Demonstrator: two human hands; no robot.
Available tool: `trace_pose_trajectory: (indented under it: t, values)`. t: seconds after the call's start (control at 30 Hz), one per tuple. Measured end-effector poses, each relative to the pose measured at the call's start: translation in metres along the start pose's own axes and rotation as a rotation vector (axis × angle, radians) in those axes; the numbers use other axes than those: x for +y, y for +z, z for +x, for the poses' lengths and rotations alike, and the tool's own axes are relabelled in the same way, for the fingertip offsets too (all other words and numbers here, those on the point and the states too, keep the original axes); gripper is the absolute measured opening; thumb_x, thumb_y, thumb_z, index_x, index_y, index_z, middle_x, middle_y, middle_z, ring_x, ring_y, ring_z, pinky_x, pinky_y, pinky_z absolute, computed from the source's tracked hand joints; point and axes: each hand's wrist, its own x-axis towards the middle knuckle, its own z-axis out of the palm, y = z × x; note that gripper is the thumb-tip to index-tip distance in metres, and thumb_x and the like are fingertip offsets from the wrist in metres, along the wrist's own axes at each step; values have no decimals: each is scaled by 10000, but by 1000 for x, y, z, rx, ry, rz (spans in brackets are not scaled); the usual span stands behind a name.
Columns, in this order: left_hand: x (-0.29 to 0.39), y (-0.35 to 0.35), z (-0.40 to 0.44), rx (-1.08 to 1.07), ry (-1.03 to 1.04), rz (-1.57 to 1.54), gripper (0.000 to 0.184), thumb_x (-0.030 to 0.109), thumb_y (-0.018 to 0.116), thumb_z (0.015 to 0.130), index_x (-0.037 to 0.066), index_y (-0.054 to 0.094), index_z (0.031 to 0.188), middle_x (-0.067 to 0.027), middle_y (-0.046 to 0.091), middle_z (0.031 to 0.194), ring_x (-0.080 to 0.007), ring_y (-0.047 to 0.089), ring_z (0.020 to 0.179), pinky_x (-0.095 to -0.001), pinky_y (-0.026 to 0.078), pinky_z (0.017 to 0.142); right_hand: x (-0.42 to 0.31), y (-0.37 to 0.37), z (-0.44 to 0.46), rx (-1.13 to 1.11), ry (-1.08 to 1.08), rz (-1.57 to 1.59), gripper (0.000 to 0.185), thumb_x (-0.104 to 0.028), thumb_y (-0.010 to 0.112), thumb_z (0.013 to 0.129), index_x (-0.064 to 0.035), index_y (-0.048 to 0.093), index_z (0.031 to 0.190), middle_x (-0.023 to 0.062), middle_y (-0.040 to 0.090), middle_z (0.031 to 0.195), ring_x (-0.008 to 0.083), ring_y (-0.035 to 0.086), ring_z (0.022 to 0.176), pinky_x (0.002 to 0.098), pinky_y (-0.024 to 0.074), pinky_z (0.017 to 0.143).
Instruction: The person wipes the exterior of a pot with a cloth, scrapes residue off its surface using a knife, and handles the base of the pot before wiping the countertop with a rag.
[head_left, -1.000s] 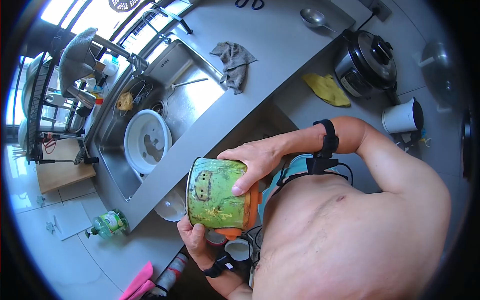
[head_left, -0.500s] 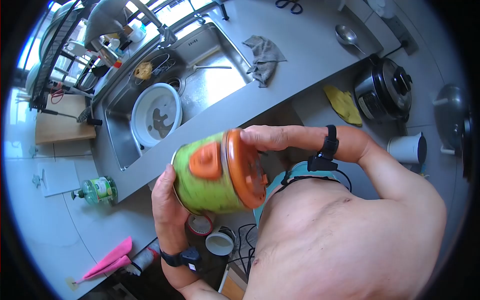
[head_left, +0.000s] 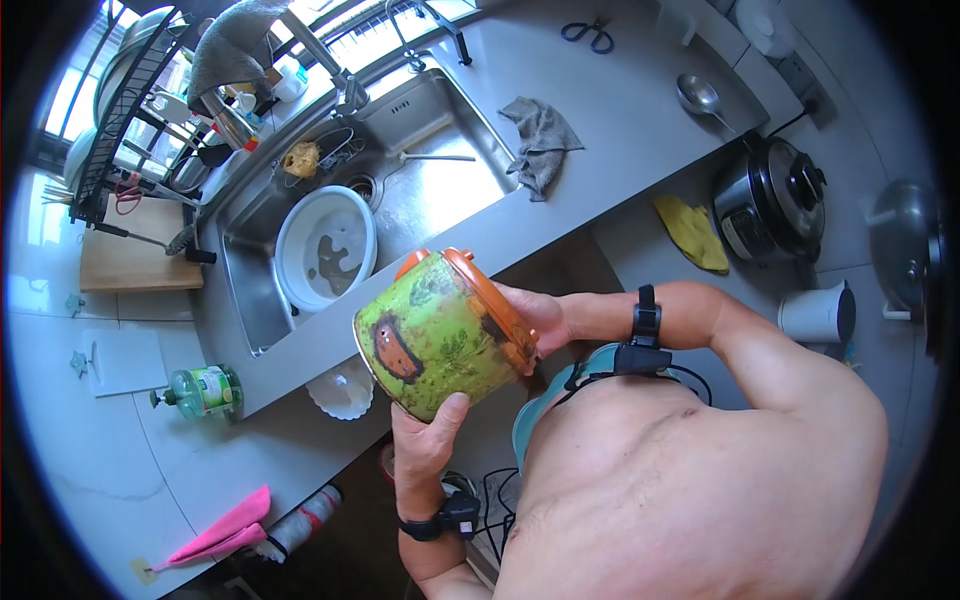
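Between my two hands is a worn green pot [head_left: 435, 335] with an orange band, tilted on its side above the counter's front edge. My left hand [head_left: 428, 440] grips its lower left end, the thumb lying on the green wall. At the orange end on the right, my right hand [head_left: 540, 318] holds on, its fingers partly hidden behind the pot. A rusty oval patch shows on the green side facing up. Behind the pot, a white basin [head_left: 325, 245] with some liquid in it sits in the steel sink [head_left: 440, 200].
A grey cloth [head_left: 540, 145], scissors [head_left: 587, 38] and a ladle [head_left: 700, 95] lie on the counter. A rice cooker [head_left: 770, 200] and yellow cloth [head_left: 690, 235] are at right. Left are a green bottle [head_left: 205, 390], pink cloth [head_left: 225, 530] and wooden board [head_left: 140, 245].
The pot has been turned in my hands, bringing the orange side piece upward and out of view and the rusty patch into sight. Both hands have shifted their hold; the view has swung too.
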Motion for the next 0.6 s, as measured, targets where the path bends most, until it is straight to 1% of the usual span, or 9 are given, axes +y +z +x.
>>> trace_pose_trajectory:
  t: [0.03,0.13,0.23,0.33,0.37,0.43,0.47,0.53,0.6]
  values:
    - [1,6,-1,36,26,-15,500,157,715,943,-45,531,1361,-97,644,1270,-198,617,1132,-341,478,1008,0,0,2,0,35,-66,1038,-938,263,829,-119,590,1378,151,705,1159,286,711,793,352,572,574]
    - [-1,9,-6,85,38,11,316,108,702,957,-57,650,1222,-75,708,1144,-155,640,1021,-300,504,909,6,-2,16,-40,55,19,977,-889,260,882,-117,580,1389,156,698,1182,295,716,864,387,583,615]
    - [-7,4,-16,101,-5,64,296,116,689,968,-58,663,1206,-68,713,1122,-142,640,987,-288,505,882,11,9,26,156,-17,-117,915,-838,273,926,-108,588,1380,159,689,1209,294,707,932,406,587,686]
    - [-10,-3,-21,116,-21,91,286,112,682,972,-57,665,1201,-65,714,1121,-140,642,982,-287,507,877,9,29,22,366,-24,-253,829,-760,307,978,-86,604,1358,153,682,1217,270,693,988,383,581,753]
    - [-11,-5,-22,122,-19,96,282,110,679,973,-57,665,1199,-64,714,1121,-140,643,981,-288,507,876,6,32,22,408,18,-312,716,-641,358,1005,-64,606,1347,148,686,1216,264,690,1011,398,569,815]
    - [-12,-11,-28,145,-51,89,350,125,691,960,-57,627,1253,-82,696,1162,-163,644,1024,-311,509,910,2,35,21,479,109,-412,491,-403,461,1059,-18,612,1324,137,695,1213,250,684,1058,429,545,940]
    - [-13,-16,-28,152,-56,82,387,132,698,954,-57,608,1280,-91,687,1183,-174,644,1045,-322,510,926,-1,35,21,479,89,-492,515,-441,462,1052,-18,619,1301,127,693,1177,227,681,1015,390,552,890]
    - [-12,-21,-28,168,-41,80,390,136,695,957,-55,602,1284,-89,686,1185,-174,645,1043,-320,509,926,-4,35,18,476,47,-652,568,-516,465,1037,-19,633,1255,108,688,1103,181,677,929,313,566,788]
    - [-10,-30,-25,173,-22,73,395,138,691,959,-54,594,1290,-89,683,1188,-175,645,1043,-319,509,926,-12,35,12,516,18,-714,494,-453,519,1030,-14,640,1220,95,690,1075,161,669,905,300,561,778]
